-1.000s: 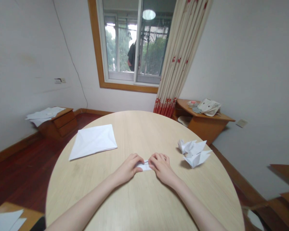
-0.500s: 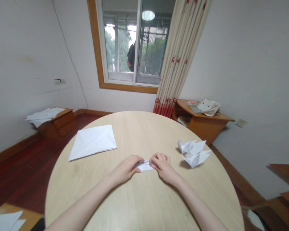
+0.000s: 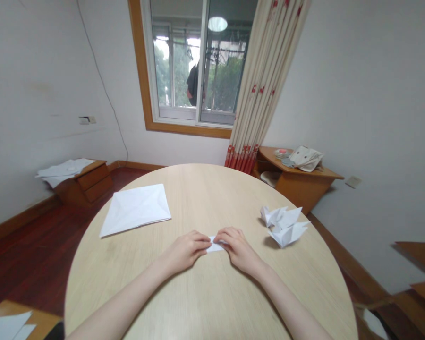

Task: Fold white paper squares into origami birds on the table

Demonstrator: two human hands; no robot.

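Note:
A small piece of folded white paper (image 3: 215, 246) lies on the round table (image 3: 205, 302), between my two hands. My left hand (image 3: 188, 249) grips its left end, the fingers closed over it and partly covering it. On the other side my right hand (image 3: 236, 246) has its fingers bent over the paper's right part, pinching it near the top. Much of the paper is hidden under the fingers. To the right of my right hand stand folded white paper figures (image 3: 285, 225) with pointed tips, close against each other.
A stack of white paper sheets (image 3: 136, 210) lies at the table's left. Behind the table are a drawer cabinet (image 3: 94, 182) with papers on it, a curtain (image 3: 260, 89) by the window, and a corner cabinet (image 3: 297, 189) bearing a cloth bag (image 3: 305, 158).
My right hand has moved slightly left along the paper, closer to my left hand. The left fingers have closed more tightly over the paper's left end.

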